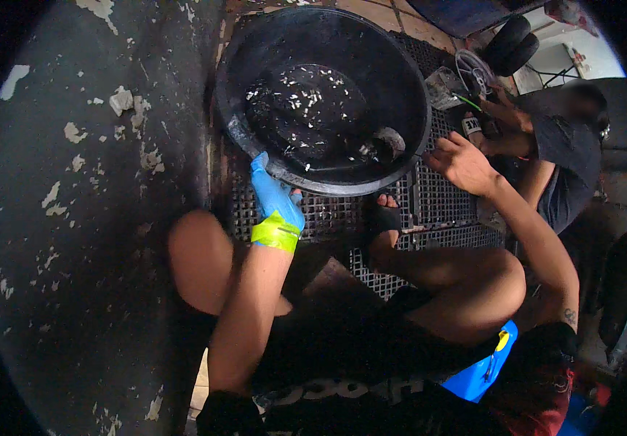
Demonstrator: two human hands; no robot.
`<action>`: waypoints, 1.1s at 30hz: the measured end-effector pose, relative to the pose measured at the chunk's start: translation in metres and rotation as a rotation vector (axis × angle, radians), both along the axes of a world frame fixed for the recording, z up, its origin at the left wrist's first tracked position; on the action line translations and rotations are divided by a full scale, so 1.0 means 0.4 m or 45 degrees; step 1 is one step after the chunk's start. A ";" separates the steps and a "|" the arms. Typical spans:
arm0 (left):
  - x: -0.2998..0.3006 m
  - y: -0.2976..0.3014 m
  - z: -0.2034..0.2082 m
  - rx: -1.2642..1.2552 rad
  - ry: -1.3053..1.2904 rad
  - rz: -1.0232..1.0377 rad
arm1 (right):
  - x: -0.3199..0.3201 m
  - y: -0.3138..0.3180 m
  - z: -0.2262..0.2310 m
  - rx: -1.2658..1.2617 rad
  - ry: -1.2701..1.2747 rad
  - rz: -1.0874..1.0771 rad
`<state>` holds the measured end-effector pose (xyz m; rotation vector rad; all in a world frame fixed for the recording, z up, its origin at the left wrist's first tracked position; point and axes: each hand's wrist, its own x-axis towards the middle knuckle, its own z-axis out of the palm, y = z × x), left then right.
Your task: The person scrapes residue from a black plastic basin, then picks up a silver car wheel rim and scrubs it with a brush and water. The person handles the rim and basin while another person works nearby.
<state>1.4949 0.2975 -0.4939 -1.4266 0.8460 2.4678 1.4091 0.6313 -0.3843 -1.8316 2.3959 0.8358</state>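
Note:
A big round black tub [237, 134] stands in front of me, tilted a little. Small white bits lie scattered over its dark, wet-looking bottom. Inside, near the right wall, is a pale, curved object [390, 138] whose kind I cannot make out. My left hand [277, 198], in a blue glove with yellow-green tape round the wrist, grips the near-left rim, thumb on top. Bare, my right hand [464, 163] is held just outside the right rim, its fingers pinched together. A thin dark line shows at the fingertips; what it is cannot be told.
A dark wall with peeling paint [95, 218] rises on my left. Black grid matting [437, 196] covers the floor. At the right another person [564, 152] crouches near a clear container [443, 86] and a coiled hose [475, 71]. Something blue [477, 374] is beside my leg.

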 end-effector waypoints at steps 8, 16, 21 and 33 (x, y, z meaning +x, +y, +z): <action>0.006 -0.050 0.077 -0.118 0.082 0.063 | 0.065 -0.244 0.015 -0.141 -0.072 0.281; 0.000 -0.078 0.083 -0.167 0.207 0.088 | 0.094 -0.374 0.013 -0.155 0.035 0.348; 0.002 -0.110 0.092 -0.182 0.267 0.141 | 0.094 -0.279 0.051 -0.117 -0.109 0.256; 0.079 0.073 -0.110 -0.070 -0.070 0.049 | -0.363 -0.136 -0.190 -0.136 -0.094 -0.739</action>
